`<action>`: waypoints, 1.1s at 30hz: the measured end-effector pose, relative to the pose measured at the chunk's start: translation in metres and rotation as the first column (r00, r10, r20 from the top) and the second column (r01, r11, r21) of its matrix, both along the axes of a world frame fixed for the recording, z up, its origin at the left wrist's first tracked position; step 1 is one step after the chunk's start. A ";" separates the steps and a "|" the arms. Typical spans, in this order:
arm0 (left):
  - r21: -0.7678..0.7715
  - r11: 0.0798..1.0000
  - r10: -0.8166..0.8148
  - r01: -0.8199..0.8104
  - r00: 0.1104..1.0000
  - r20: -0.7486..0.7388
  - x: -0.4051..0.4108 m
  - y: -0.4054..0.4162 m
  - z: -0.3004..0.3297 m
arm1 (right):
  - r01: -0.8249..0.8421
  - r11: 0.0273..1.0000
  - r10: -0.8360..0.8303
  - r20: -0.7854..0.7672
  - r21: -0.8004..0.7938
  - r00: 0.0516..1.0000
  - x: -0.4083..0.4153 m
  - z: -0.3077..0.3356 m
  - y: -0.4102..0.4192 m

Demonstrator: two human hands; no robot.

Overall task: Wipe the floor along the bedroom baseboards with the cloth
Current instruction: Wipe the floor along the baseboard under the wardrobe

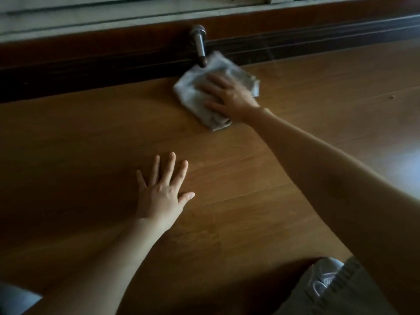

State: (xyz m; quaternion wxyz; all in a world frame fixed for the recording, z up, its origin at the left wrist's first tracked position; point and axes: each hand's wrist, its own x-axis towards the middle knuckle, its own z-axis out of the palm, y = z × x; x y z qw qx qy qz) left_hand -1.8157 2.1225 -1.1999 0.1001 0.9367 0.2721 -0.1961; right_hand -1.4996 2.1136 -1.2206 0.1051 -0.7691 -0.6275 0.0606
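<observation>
Hands (227, 96) flat on cloth (193, 96), floor (91, 144)

- The floor (91, 137) is warm orange-brown wood with faint grain and thin dark seams between planks; a pale sheen lies at the right edge.
- The baseboard (68, 64) at the far side is very dark brown, nearly black, with a reddish-brown band above it.
- The wall (113, 17) above is dull grey-white.
- The cloth (193, 92) is light grey with darker grey mottled patches.
- The door stopper (200, 44) is silvery grey metal with a dark tip.
- The shoe (325, 278) at the near right is white-grey.
- The shorts (345, 298) beside it are olive-grey.
</observation>
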 end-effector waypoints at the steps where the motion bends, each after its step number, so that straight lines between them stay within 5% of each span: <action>1: -0.001 1.000 -0.004 0.004 1.000 -0.019 0.001 0.000 0.003 | 0.128 0.992 -0.128 -0.007 -0.003 0.992 0.018 0.001 -0.013; 3: -0.013 1.000 0.000 0.000 1.000 -0.020 0.003 0.000 0.006 | 0.378 0.926 -0.378 0.013 -0.009 0.926 0.046 0.003 -0.039; 6: -0.039 0.999 0.020 -0.019 0.999 0.029 0.001 0.000 0.004 | 0.484 0.874 -0.483 0.044 -0.031 0.875 0.034 0.005 -0.036; 12: -0.056 0.998 0.045 -0.041 0.997 0.066 0.000 -0.002 0.002 | 0.024 1.000 -0.024 0.016 0.012 1.000 -0.080 -0.005 0.067; 16: -0.061 0.997 0.052 -0.050 0.998 0.032 0.001 -0.002 0.004 | -0.045 0.998 0.046 0.022 -0.049 0.999 -0.080 -0.003 0.070; 19: -0.079 0.996 0.052 -0.050 0.998 0.031 0.001 0.000 0.007 | 0.223 0.974 -0.222 0.016 -0.032 0.975 -0.032 -0.004 0.021; 23: -0.082 0.996 0.045 -0.042 0.998 0.035 0.000 0.001 0.008 | 0.614 0.782 -0.615 0.029 -0.109 0.788 -0.006 0.001 -0.029; 33: -0.119 0.987 0.112 -0.105 0.992 0.052 0.004 -0.001 0.010 | 0.115 0.976 -0.114 0.017 -0.186 0.993 -0.125 0.011 0.082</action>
